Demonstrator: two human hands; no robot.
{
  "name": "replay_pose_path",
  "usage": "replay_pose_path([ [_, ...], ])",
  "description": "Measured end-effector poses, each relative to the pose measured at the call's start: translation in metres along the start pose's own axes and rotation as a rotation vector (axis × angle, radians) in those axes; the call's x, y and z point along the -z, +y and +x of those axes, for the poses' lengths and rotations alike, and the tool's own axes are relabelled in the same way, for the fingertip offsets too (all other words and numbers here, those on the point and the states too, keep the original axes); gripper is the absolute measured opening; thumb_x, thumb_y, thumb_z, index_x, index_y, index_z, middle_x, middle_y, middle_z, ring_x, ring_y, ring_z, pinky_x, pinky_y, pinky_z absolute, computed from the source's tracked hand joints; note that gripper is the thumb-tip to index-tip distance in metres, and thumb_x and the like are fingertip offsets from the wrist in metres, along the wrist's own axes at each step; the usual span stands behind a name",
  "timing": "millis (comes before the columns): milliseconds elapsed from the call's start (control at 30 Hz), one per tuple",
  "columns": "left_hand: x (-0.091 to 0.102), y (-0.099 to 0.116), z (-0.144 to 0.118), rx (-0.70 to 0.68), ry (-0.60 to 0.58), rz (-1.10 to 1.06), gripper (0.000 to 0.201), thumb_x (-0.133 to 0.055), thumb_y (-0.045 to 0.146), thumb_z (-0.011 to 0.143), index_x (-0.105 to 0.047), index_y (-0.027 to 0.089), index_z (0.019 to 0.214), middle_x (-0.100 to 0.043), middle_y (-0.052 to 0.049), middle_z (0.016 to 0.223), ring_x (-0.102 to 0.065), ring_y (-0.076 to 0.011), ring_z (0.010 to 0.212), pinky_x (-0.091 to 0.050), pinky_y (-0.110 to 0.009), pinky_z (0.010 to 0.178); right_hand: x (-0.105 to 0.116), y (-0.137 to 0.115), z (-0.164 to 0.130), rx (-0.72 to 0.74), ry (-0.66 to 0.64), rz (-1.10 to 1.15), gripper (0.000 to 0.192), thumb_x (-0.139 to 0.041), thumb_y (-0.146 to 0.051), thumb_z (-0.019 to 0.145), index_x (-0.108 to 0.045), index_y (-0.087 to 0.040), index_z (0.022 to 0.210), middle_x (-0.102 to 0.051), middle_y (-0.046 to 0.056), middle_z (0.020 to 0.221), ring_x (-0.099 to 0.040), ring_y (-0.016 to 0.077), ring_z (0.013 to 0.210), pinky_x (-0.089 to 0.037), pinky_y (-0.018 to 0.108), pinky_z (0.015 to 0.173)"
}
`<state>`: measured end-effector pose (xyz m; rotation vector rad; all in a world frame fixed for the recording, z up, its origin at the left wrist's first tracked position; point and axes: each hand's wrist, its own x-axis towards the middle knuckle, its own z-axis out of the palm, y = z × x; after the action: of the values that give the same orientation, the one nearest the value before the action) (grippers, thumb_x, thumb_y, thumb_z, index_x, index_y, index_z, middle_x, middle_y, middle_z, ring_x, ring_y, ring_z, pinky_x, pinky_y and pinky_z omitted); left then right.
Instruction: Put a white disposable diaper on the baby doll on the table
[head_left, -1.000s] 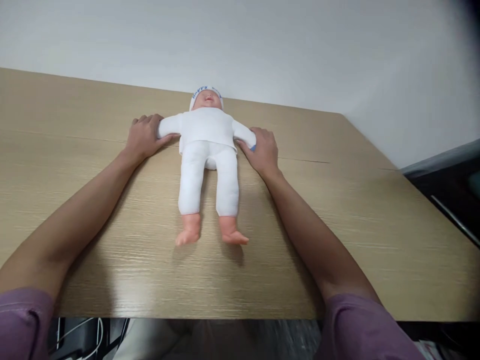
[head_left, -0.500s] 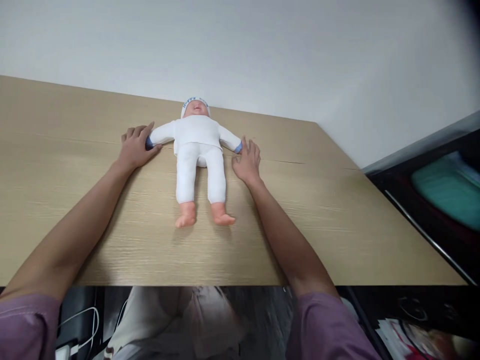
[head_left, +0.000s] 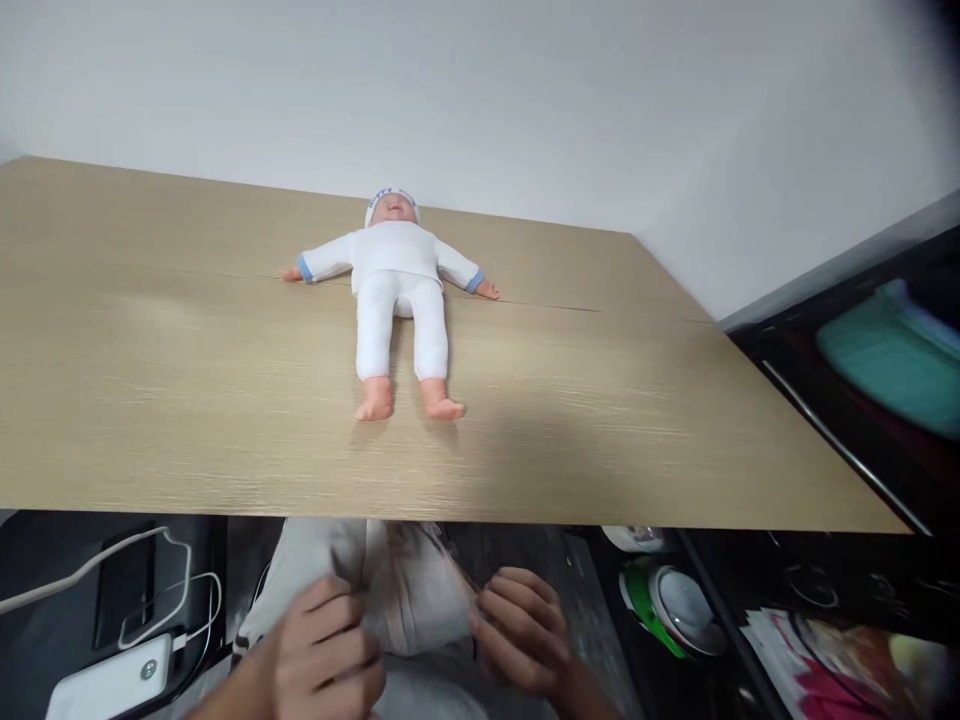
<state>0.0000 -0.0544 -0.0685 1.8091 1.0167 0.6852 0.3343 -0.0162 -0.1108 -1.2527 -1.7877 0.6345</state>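
A baby doll in a white outfit and printed cap lies on its back on the wooden table. Its arms are spread wide, and blue cuffs show at the wrists. Below the table's front edge, over my lap, my left hand is curled closed, with no object showing in it. Across from it, my right hand also has its fingers curled in, and I see nothing in its grip. Both hands are apart from the doll and from each other.
A white power bank with a cable lies at the lower left on a dark surface. At the lower right are a green and white round container and some papers. A teal item sits right of the table.
Both my hands have let go of the doll's hands and drawn back below the table edge, closing their fingers. The doll stays lying with arms spread; the view has shifted slightly.
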Motion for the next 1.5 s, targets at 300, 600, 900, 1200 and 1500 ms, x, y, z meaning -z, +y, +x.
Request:
replay_pose_path([
  [300, -0.086, -0.084, 0.044, 0.603, 0.193, -0.065, 0.067, -0.067, 0.091, 0.090, -0.069, 0.025, 0.099, -0.075, -0.010, 0.096, -0.073, -0.0378, 0.104, -0.055, -0.050, 0.104, -0.089, 0.039, -0.028, -0.535, -0.154, 0.058, 0.057, -0.063, -0.078, 0.101, -0.077, -0.026, 0.118, -0.088, 0.015, 0.112, -0.087, 0.0408, 0.108, -0.071, 0.055, 0.094],
  [600, -0.081, -0.008, -0.005, 0.531, 0.213, -0.588, 0.070, -0.084, 0.091, 0.077, -0.080, 0.024, 0.097, -0.084, -0.010, 0.102, -0.077, -0.0384, 0.109, -0.060, -0.053, 0.110, -0.048, -0.050, -0.053, -0.463, -0.201, 0.166, 0.047, -0.070, -0.071, 0.100, -0.082, -0.032, 0.124, -0.089, 0.008, 0.114, -0.087, 0.0357, 0.107, -0.073, 0.046, 0.090],
  [900, -0.059, 0.080, -0.076, 0.359, 0.178, -0.266, 0.049, -0.085, 0.065, 0.091, -0.086, 0.044, 0.135, -0.083, -0.010, 0.137, -0.063, -0.0469, 0.153, -0.042, -0.063, 0.139, -0.001, -0.133, -0.108, -0.314, -0.013, 0.042, 0.027, -0.085, -0.062, 0.091, -0.082, -0.052, 0.116, -0.080, 0.000, 0.087, -0.081, 0.0332, 0.075, -0.074, 0.047, 0.062],
  [1200, -0.057, 0.064, -0.040, 0.353, 0.430, -0.565, 0.067, -0.081, 0.080, 0.090, -0.078, 0.034, 0.139, -0.073, -0.012, 0.154, -0.055, -0.0449, 0.161, -0.042, -0.058, 0.139, -0.011, -0.151, -0.076, -0.285, 0.075, 0.059, 0.033, -0.081, -0.059, 0.096, -0.077, -0.038, 0.121, -0.086, 0.002, 0.099, -0.085, 0.0340, 0.087, -0.075, 0.050, 0.080],
  [1500, -0.058, 0.038, -0.016, 0.373, 0.465, -0.736, 0.072, -0.082, 0.084, 0.088, -0.045, 0.030, 0.117, -0.067, 0.000, 0.099, -0.067, -0.0232, 0.093, -0.055, -0.035, 0.087, -0.012, -0.132, -0.026, 0.013, 0.130, -0.111, 0.043, -0.073, -0.042, 0.107, -0.066, -0.042, 0.149, -0.077, 0.010, 0.144, -0.075, 0.0391, 0.131, -0.068, 0.067, 0.105],
])
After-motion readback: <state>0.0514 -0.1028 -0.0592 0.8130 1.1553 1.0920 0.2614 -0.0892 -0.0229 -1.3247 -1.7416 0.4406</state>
